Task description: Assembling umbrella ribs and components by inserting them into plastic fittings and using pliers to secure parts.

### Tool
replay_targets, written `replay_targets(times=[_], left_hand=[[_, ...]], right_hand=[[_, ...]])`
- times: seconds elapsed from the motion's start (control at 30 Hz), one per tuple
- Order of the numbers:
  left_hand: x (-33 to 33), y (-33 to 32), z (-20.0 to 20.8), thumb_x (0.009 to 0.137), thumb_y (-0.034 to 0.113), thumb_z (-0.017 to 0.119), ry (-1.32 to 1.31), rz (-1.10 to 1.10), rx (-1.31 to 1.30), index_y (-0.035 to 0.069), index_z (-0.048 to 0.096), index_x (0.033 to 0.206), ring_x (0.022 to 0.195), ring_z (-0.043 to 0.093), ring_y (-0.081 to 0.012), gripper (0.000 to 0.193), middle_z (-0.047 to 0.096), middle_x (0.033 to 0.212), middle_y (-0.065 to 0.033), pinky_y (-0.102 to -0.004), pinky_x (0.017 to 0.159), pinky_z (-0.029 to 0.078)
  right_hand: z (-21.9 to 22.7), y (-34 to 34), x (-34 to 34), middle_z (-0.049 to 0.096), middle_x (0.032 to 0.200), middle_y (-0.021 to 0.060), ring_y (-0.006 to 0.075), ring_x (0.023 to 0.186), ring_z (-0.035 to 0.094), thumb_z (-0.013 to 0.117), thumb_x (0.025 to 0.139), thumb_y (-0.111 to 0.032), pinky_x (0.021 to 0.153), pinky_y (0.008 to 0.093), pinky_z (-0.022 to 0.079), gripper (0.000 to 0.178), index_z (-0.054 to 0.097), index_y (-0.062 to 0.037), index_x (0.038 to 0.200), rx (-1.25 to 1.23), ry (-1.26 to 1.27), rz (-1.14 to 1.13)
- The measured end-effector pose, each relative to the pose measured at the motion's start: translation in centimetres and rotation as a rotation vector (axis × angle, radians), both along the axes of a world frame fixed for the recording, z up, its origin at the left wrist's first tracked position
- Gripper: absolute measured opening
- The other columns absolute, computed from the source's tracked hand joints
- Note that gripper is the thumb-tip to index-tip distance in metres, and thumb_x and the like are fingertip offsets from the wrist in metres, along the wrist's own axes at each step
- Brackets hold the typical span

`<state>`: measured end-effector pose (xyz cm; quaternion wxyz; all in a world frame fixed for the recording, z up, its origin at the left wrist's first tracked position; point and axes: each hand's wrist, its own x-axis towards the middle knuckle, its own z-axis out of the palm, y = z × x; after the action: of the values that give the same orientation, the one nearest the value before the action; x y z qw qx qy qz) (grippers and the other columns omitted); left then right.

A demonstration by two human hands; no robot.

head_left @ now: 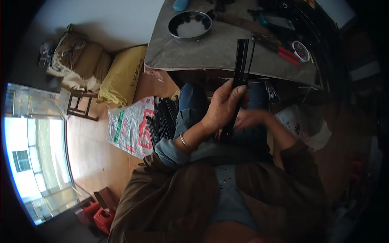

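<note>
- One small bundle of black rods [241, 60] stands upright in the left hand [222, 108], fingers wrapped tight round its lower part, in front of the table [219, 52].
- The right hand [248, 118] is blurred beside the rods' lower end; its fingers cannot be told.
- Many more rods [163, 119] lie heaped on a printed sack [127, 127] on the floor, so most seems left.
- Red pliers [283, 52] and a metal bowl [190, 25] sit untouched on the table.

Table edge [227, 67] and metal bowl [190, 25] crowd ahead – red-handled pliers [283, 52] right; open wooden floor [87, 150] lies left.
</note>
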<state>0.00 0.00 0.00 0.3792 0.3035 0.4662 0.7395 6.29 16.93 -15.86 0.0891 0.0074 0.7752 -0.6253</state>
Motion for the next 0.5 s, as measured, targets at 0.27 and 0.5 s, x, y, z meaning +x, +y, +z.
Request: replay_targets(times=[0.27,0.5], left_hand=[[2.6,1.8,1.4,0.100,0.036,0.043,0.076,-0.094,0.024,0.001,0.054,0.114,0.072,0.053,-0.0105,0.039,0.055,0.080,-0.0025,-0.0259,0.068,0.046],[0.6,1.2,-0.8,0.099,0.021,0.046,0.020,-0.038,-0.049,0.004,0.050,0.112,0.066,0.055,-0.0128,0.021,0.055,0.078,-0.0045,-0.0277,0.061,0.048]], right_hand=[[26.9,5.7,-2.0,0.057,0.126,0.0188,0.0282,0.117,0.056,0.030,0.100,-0.048,0.099,0.0394,0.046,0.061,0.044,0.0012,0.134,-0.256,0.532,0.079],[30.4,-2.0,1.6,0.043,0.138,0.0228,0.0440,0.126,0.044,0.053,0.093,-0.039,0.103,0.0575,0.038,0.061,0.040,0.0008,0.137,-0.691,0.743,0.643]])
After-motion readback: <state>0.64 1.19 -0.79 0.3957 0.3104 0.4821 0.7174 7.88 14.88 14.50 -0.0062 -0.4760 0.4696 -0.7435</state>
